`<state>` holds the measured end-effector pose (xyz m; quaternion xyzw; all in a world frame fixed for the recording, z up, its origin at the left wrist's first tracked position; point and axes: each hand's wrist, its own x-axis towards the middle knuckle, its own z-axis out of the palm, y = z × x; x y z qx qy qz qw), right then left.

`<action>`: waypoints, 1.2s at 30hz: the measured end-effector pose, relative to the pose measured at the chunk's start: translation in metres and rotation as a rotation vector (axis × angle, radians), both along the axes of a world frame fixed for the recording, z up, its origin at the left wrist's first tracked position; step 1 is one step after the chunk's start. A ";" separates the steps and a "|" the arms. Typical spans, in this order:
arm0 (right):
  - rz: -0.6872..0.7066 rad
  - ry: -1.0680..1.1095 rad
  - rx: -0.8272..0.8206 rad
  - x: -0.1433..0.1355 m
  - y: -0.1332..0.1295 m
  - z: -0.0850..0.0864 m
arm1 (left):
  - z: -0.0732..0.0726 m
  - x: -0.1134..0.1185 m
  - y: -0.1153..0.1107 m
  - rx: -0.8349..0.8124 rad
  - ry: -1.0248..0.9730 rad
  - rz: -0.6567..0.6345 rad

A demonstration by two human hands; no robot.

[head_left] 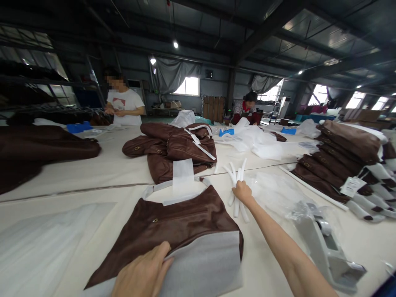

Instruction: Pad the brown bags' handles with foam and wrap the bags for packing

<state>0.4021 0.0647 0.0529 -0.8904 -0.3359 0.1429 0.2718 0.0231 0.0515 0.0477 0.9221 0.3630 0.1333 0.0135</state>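
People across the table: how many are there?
2. A person in a white T-shirt is beyond the pale table, at the left; a person with red at the neck is beyond it, right of centre. Others may be hidden farther back.

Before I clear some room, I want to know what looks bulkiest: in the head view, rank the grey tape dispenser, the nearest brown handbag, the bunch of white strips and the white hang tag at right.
Largest to smallest, as they look:
1. nearest brown handbag
2. grey tape dispenser
3. bunch of white strips
4. white hang tag
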 end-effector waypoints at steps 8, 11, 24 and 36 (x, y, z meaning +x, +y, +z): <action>0.003 0.118 0.349 -0.004 -0.029 0.029 | 0.021 0.011 -0.009 -0.076 0.187 0.066; 0.019 0.199 0.529 -0.014 -0.057 0.046 | 0.031 0.014 -0.011 -0.107 0.241 0.071; -0.220 1.247 0.687 -0.136 -0.256 0.014 | 0.045 0.021 -0.009 -0.185 0.285 0.088; -0.036 1.673 0.352 -0.289 -0.133 -0.016 | 0.063 0.025 -0.002 -0.202 0.303 -0.009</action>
